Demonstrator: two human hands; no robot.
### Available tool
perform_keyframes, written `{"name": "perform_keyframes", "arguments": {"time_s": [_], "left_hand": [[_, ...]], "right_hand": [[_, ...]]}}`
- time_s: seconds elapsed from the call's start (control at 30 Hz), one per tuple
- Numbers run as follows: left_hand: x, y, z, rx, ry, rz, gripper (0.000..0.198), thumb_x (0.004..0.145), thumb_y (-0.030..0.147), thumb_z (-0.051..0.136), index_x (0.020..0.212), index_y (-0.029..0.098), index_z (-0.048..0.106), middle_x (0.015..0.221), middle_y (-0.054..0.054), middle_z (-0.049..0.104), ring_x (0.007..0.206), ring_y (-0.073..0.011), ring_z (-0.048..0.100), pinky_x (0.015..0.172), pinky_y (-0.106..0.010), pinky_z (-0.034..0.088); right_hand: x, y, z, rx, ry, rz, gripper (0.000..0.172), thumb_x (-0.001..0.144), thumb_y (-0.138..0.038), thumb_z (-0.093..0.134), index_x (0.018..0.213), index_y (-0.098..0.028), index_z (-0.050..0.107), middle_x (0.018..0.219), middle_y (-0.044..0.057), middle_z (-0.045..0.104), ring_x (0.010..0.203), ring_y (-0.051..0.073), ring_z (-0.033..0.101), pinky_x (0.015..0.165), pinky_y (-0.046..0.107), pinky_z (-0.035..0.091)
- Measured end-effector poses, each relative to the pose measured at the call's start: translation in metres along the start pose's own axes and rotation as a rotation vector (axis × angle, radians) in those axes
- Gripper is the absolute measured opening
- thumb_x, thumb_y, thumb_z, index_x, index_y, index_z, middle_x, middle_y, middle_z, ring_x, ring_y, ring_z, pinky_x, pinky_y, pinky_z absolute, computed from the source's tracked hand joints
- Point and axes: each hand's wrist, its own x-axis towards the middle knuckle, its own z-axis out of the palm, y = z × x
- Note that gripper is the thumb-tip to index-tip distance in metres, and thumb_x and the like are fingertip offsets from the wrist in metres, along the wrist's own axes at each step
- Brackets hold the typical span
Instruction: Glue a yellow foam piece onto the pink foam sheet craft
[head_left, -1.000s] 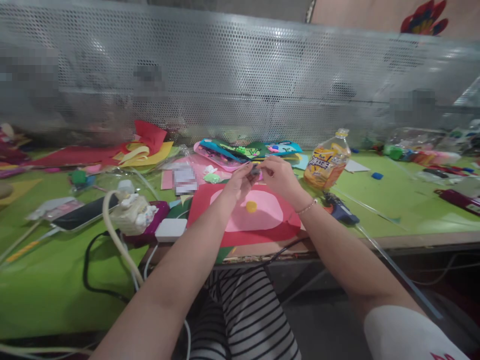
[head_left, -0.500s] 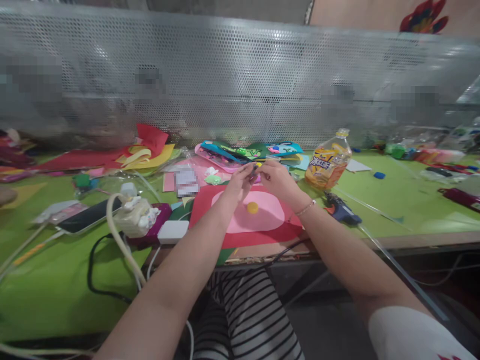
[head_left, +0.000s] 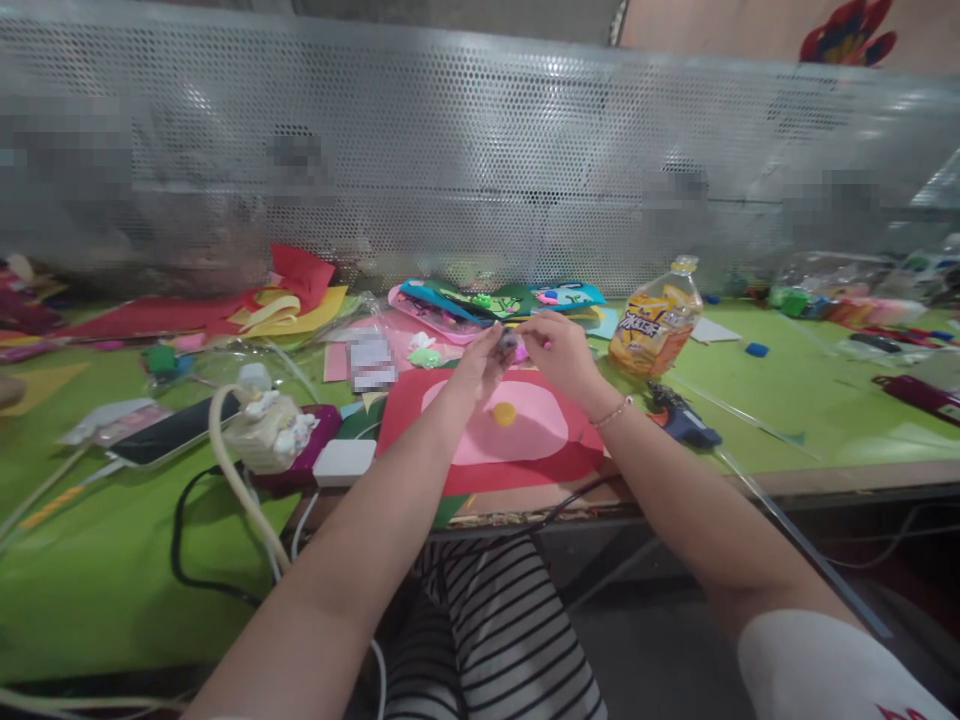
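Above the far edge of a red sheet [head_left: 409, 425], my left hand [head_left: 480, 365] is closed around a small dark grey piece [head_left: 508, 342], too small to name. Close on its right, my right hand [head_left: 562, 355] has its fingers pinched together near that piece; whatever they hold is hidden. Below both hands a pink rounded shape [head_left: 536, 435] lies on the red sheet, with a round yellow piece [head_left: 504, 414] near its middle. A bright purple bit [head_left: 523, 351] shows behind the right hand's fingertips.
To the right stand a bottle of orange liquid [head_left: 656, 320] and a glue gun [head_left: 682, 420]. On the left lie a power strip with a plug adapter [head_left: 270, 435], a white charger [head_left: 345, 462], cables and a phone [head_left: 176, 432]. Blue felt pieces [head_left: 442, 300] lie behind the hands.
My right hand's fingers have shifted slightly, and the grey piece in my left hand shows more. A yellow spot at the fingertips no longer shows. The sheet and yellow piece stay put.
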Motion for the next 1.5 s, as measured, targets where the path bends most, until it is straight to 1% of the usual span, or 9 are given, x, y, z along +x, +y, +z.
{"name": "perform_keyframes", "arguments": {"time_s": [0.13,0.33,0.5,0.57,0.73,0.87,1.03,1.3,1.5], "left_hand": [[0.002,-0.003,-0.004,0.049,-0.054,0.008,0.026,0.065,0.037,0.070,0.069,0.014,0.058,0.059,0.002,0.060,0.053,-0.0056,0.056,0.057,-0.018,0.045],[-0.001,-0.004,0.000,0.036,-0.057,0.010,0.026,0.067,0.039,0.068,0.070,0.014,0.059,0.064,0.001,0.062,0.057,-0.0058,0.057,0.059,-0.018,0.046],[-0.003,-0.004,0.002,0.028,-0.022,0.011,0.027,0.065,0.039,0.070,0.072,0.015,0.060,0.064,0.001,0.062,0.054,-0.0051,0.055,0.056,-0.018,0.045],[-0.002,-0.005,0.001,0.020,-0.014,-0.001,0.029,0.064,0.040,0.070,0.072,0.015,0.059,0.063,0.001,0.062,0.053,-0.0049,0.054,0.055,-0.018,0.045],[0.003,-0.008,-0.004,0.052,-0.020,-0.006,0.031,0.061,0.040,0.072,0.070,0.014,0.058,0.058,0.002,0.060,0.050,-0.0049,0.054,0.051,-0.016,0.044],[0.002,-0.006,-0.002,0.044,-0.014,0.009,0.029,0.063,0.039,0.071,0.070,0.014,0.058,0.060,0.002,0.061,0.050,-0.0045,0.054,0.051,-0.016,0.044],[-0.001,-0.001,0.001,0.008,0.037,-0.018,0.028,0.065,0.039,0.070,0.071,0.015,0.058,0.060,0.001,0.061,0.049,-0.0051,0.054,0.051,-0.017,0.045],[0.002,-0.007,-0.003,0.039,-0.055,0.006,0.028,0.064,0.038,0.071,0.073,0.015,0.058,0.063,0.001,0.062,0.054,-0.0058,0.056,0.055,-0.018,0.045],[0.000,-0.006,0.000,0.051,0.015,0.020,0.027,0.064,0.038,0.071,0.068,0.015,0.057,0.058,0.003,0.060,0.052,-0.0049,0.055,0.054,-0.017,0.043]], "right_hand": [[-0.002,-0.004,0.003,0.002,-0.106,-0.047,0.024,0.072,-0.006,0.047,0.079,-0.018,0.067,0.077,0.004,0.063,0.069,0.014,0.055,0.063,0.026,0.045],[-0.001,-0.004,0.000,-0.009,0.048,0.017,0.024,0.074,-0.008,0.047,0.079,-0.019,0.067,0.077,0.004,0.062,0.067,0.013,0.054,0.061,0.026,0.044],[0.001,-0.006,-0.004,-0.019,0.116,0.017,0.022,0.073,-0.007,0.047,0.078,-0.016,0.066,0.073,0.003,0.060,0.059,0.012,0.050,0.058,0.025,0.043],[0.001,-0.006,-0.004,-0.037,0.093,0.007,0.021,0.071,-0.007,0.048,0.077,-0.017,0.066,0.071,0.003,0.059,0.060,0.012,0.050,0.059,0.025,0.042],[0.000,-0.002,-0.001,-0.067,-0.073,-0.028,0.021,0.072,-0.007,0.048,0.075,-0.018,0.065,0.072,0.003,0.061,0.063,0.013,0.051,0.060,0.026,0.042],[0.000,-0.002,-0.003,-0.049,-0.021,-0.029,0.021,0.073,-0.007,0.047,0.077,-0.018,0.065,0.074,0.004,0.061,0.069,0.015,0.053,0.062,0.027,0.043],[0.003,-0.004,-0.008,-0.033,0.054,0.009,0.022,0.073,-0.008,0.046,0.079,-0.018,0.065,0.073,0.004,0.057,0.063,0.014,0.050,0.061,0.028,0.043],[0.001,-0.002,-0.002,-0.111,-0.049,-0.086,0.022,0.073,-0.006,0.045,0.076,-0.016,0.064,0.076,0.006,0.061,0.072,0.016,0.053,0.069,0.031,0.043],[0.000,-0.002,-0.001,-0.051,-0.061,-0.022,0.022,0.072,-0.007,0.047,0.076,-0.017,0.066,0.073,0.004,0.061,0.065,0.014,0.053,0.061,0.027,0.043]]}}
